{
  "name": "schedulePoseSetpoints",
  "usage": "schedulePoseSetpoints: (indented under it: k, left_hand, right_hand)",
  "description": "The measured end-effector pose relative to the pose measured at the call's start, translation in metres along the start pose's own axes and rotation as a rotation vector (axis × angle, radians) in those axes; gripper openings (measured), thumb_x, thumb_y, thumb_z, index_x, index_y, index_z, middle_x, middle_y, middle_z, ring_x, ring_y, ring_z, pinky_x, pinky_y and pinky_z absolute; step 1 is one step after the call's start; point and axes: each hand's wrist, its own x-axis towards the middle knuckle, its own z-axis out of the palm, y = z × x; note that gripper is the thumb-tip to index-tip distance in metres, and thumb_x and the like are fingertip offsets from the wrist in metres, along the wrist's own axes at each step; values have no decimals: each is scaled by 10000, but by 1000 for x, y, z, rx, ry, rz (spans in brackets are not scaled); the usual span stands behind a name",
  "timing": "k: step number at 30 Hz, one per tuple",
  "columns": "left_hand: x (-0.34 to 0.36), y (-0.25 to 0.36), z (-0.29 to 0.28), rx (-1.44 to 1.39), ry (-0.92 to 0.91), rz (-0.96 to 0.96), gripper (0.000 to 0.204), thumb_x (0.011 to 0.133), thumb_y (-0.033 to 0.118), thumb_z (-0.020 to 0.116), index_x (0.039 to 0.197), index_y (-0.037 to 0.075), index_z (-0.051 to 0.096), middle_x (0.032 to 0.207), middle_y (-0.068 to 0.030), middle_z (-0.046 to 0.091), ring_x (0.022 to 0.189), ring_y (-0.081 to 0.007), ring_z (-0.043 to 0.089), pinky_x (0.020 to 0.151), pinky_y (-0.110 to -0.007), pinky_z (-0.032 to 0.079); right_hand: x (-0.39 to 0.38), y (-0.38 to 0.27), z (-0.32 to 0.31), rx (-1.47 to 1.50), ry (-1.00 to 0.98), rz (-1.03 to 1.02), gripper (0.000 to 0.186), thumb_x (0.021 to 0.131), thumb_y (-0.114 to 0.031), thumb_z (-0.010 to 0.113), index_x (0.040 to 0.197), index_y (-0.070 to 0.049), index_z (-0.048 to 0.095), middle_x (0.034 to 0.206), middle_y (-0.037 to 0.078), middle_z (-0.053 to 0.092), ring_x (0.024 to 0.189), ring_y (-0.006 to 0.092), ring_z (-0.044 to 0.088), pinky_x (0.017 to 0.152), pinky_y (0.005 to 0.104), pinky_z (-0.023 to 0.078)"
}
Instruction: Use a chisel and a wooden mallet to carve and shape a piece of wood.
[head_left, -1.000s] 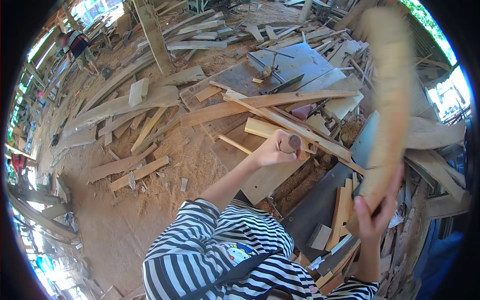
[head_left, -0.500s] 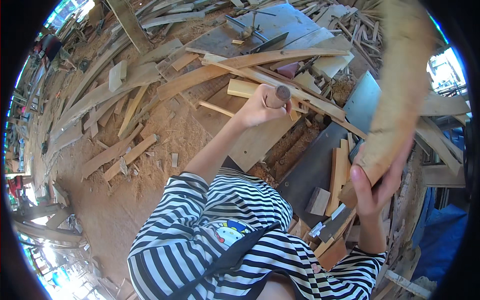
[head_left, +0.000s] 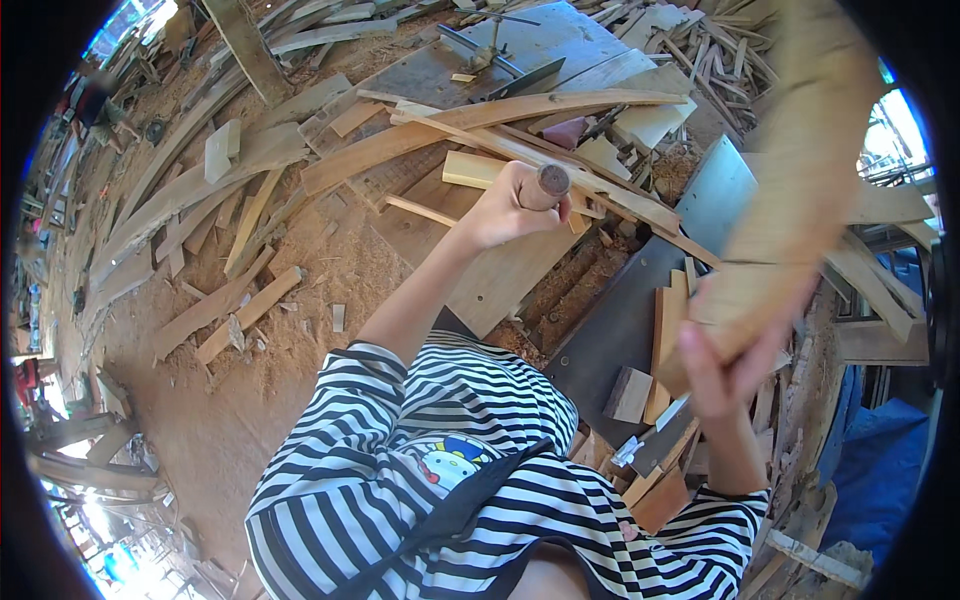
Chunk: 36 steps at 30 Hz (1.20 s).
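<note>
Our left grip (head_left: 503, 211) clasps a wooden rod (head_left: 553, 181), left of the thick plank (head_left: 795, 190) our right grip (head_left: 715, 392) clutches.

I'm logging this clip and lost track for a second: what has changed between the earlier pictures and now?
The view has shifted, so most surroundings sit higher and farther left. In the picture, the long wooden plank in the right hand leans more to the right, its upper end now past the top edge. Nothing was visibly taken up or released. The left hand still grips the round-ended rod.
</note>
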Motion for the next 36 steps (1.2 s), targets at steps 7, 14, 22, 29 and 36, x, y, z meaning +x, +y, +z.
schedulePoseSetpoints:
  k: [7,14,22,29,36]
  left_hand:
    - [-6,4,10,-173,260,-11,140,684,61,634,816,14,647,692,-10,627,648,-98,542,620,-277,423]
    - [0,-6,3,-49,6,23,185,678,11,618,861,-4,626,723,-40,638,669,-122,576,628,-269,454]
    - [-6,-1,5,-83,123,-37,49,651,54,629,680,17,642,648,-6,605,620,-65,537,585,-229,410]
    - [-6,3,16,-138,122,-72,208,663,5,667,870,9,646,817,-43,663,772,-113,617,680,-256,484]
    - [-5,-4,1,-144,140,-43,235,670,-23,629,902,7,652,853,-47,676,807,-120,637,729,-265,512]
  right_hand:
    - [23,-4,-3,-464,-728,100,804,714,-86,720,1437,5,380,1270,244,573,1076,348,628,925,325,477]
    - [3,20,-10,-125,-258,-201,766,776,-95,680,1414,122,317,1303,276,540,1140,327,612,929,345,476]
    - [19,5,-6,-367,-619,47,841,728,-102,705,1483,-85,335,1288,244,568,1107,333,624,948,320,448]
    - [2,24,0,-242,-509,10,869,715,-76,694,1490,-63,302,1316,220,554,1142,357,593,959,350,448]
    - [27,-4,-5,-420,-604,-67,834,718,-77,684,1472,-37,331,1267,222,579,992,356,639,880,336,476]
